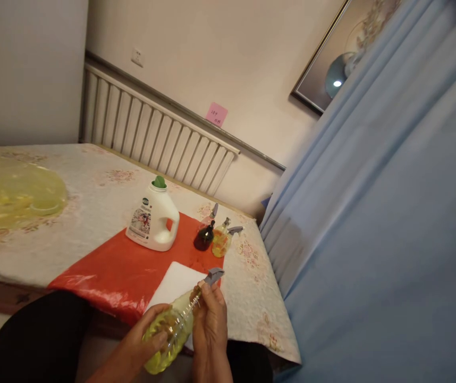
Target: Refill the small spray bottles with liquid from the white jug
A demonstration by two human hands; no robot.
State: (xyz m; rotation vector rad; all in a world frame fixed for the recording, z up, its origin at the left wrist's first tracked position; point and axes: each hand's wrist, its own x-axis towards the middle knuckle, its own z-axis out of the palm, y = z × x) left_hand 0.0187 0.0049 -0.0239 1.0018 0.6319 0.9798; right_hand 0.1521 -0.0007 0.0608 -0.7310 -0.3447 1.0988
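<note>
Left hand wrapped around the belly of a yellow spray bottle tilted over the lap, right hand fingers closed at its neck below the grey trigger, white jug on the red mat beyond, two small spray bottles beside it.

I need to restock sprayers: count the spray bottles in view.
3. One yellow spray bottle is held in the left hand and right hand. A dark spray bottle and a small yellow spray bottle stand together on the red mat. None seems hidden.
</note>
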